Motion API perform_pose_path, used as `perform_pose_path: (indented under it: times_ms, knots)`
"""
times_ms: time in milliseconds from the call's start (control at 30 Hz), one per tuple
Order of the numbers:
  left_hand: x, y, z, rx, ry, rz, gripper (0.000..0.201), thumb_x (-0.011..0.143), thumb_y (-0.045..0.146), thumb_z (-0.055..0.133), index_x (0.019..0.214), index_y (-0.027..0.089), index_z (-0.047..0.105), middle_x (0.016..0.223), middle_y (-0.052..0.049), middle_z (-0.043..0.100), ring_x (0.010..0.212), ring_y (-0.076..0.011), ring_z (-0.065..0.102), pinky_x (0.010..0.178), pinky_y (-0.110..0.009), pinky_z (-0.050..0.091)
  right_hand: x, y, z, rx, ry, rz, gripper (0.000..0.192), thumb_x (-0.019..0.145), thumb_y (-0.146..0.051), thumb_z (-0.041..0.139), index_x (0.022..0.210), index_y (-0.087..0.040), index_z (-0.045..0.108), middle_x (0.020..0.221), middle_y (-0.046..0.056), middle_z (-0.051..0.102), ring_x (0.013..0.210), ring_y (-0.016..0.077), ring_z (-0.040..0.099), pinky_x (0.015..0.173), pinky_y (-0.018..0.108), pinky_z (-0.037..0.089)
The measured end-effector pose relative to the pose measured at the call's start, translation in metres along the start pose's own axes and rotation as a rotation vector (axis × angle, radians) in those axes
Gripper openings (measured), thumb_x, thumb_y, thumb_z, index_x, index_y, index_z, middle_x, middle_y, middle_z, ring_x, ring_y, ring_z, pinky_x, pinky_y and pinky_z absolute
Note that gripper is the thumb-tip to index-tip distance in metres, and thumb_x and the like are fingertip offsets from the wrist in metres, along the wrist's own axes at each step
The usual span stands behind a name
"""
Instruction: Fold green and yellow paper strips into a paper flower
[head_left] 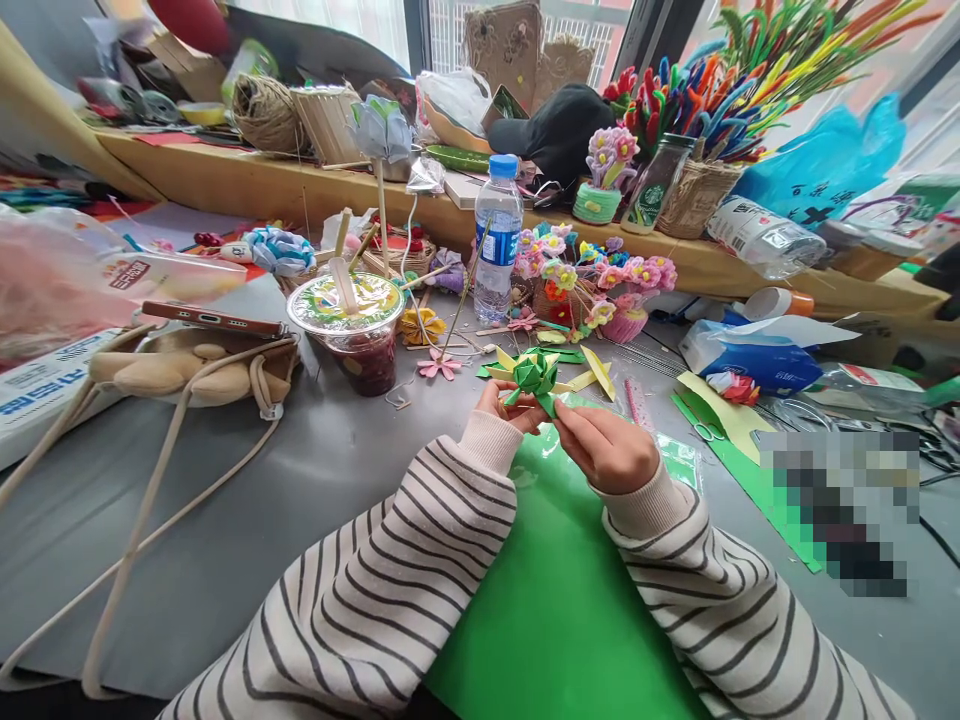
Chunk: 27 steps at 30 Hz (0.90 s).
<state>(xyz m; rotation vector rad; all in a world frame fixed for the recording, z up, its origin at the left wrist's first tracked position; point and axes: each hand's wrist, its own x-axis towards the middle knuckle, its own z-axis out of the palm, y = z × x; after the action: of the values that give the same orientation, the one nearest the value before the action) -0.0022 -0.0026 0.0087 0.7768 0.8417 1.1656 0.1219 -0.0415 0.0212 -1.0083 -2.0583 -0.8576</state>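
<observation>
Both hands meet above the grey bench (315,470). The left hand (504,405) pinches a small green paper flower (535,373) from the left side, and the right hand (607,447) grips a green strip at the flower's lower right. The flower is in the air, just over a large green sheet (555,590). Yellow strips (596,372) lie just behind it. A plastic cup (358,335) and a water bottle (498,235) stand further back.

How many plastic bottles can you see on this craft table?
2. A water bottle with a blue cap stands upright mid-table behind the hands; another clear bottle lies on its side on the wooden shelf, right. Clutter may hide more.
</observation>
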Motion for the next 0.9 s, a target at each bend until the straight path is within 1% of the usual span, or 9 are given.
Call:
perform_pose_path:
  times_ms: [167, 300, 433, 567, 700, 900]
  knots:
    - [0.0012, 0.0012, -0.0027, 0.019, -0.073, 0.087, 0.049, 0.038, 0.019, 0.073, 0.073, 0.017, 0.038, 0.056, 0.007, 0.056, 0.046, -0.0066, 0.05, 0.036, -0.017, 0.035, -0.0002, 0.0072, -0.0025, 0.05, -0.019, -0.075, 0.019, 0.067, -0.014, 0.059, 0.084, -0.007, 0.061, 0.069, 0.005, 0.066, 0.06, 0.0112, 0.058, 0.057, 0.02, 0.048]
    - [-0.0006, 0.0014, -0.0024, 0.025, -0.096, 0.089, 0.043, 0.041, 0.021, 0.071, 0.071, 0.017, 0.04, 0.055, 0.006, 0.055, 0.046, -0.0064, 0.049, 0.038, -0.017, 0.034, -0.0048, 0.0057, -0.0018, -0.02, -0.03, -0.135, 0.023, 0.066, -0.01, 0.059, 0.089, -0.005, 0.059, 0.072, 0.007, 0.066, 0.063, 0.0126, 0.059, 0.06, 0.022, 0.049]
    - [-0.0047, 0.0027, -0.0013, 0.029, -0.088, 0.071, 0.039, 0.045, 0.021, 0.07, 0.071, 0.017, 0.042, 0.056, 0.005, 0.055, 0.048, -0.007, 0.05, 0.041, -0.018, 0.034, -0.0071, 0.0022, -0.0015, -0.097, -0.048, -0.144, 0.023, 0.068, -0.01, 0.056, 0.091, -0.007, 0.059, 0.076, 0.007, 0.066, 0.066, 0.0134, 0.06, 0.062, 0.024, 0.049]
    - [-0.0047, 0.0016, -0.001, 0.018, -0.124, 0.053, 0.04, 0.044, 0.024, 0.071, 0.071, 0.018, 0.042, 0.059, 0.003, 0.057, 0.05, -0.0086, 0.052, 0.042, -0.019, 0.035, -0.0043, -0.0003, -0.0033, -0.117, -0.003, -0.108, 0.021, 0.069, -0.013, 0.056, 0.089, -0.009, 0.059, 0.078, 0.007, 0.066, 0.068, 0.0129, 0.06, 0.061, 0.022, 0.05]
    - [-0.0013, -0.002, -0.0008, -0.023, -0.162, 0.038, 0.046, 0.04, 0.028, 0.073, 0.073, 0.018, 0.042, 0.059, 0.003, 0.058, 0.048, -0.0089, 0.052, 0.041, -0.02, 0.034, -0.0011, -0.0021, -0.0055, -0.102, 0.008, -0.082, 0.025, 0.068, -0.014, 0.058, 0.091, -0.007, 0.058, 0.084, 0.009, 0.065, 0.073, 0.0141, 0.061, 0.063, 0.022, 0.05]
    - [-0.0002, -0.0025, -0.0001, -0.038, -0.133, 0.006, 0.052, 0.036, 0.028, 0.074, 0.074, 0.018, 0.039, 0.056, 0.005, 0.057, 0.046, -0.0079, 0.051, 0.04, -0.019, 0.036, -0.0021, -0.0015, -0.0037, -0.057, -0.003, -0.09, 0.024, 0.067, -0.012, 0.058, 0.091, -0.006, 0.058, 0.084, 0.009, 0.065, 0.072, 0.014, 0.061, 0.06, 0.021, 0.05]
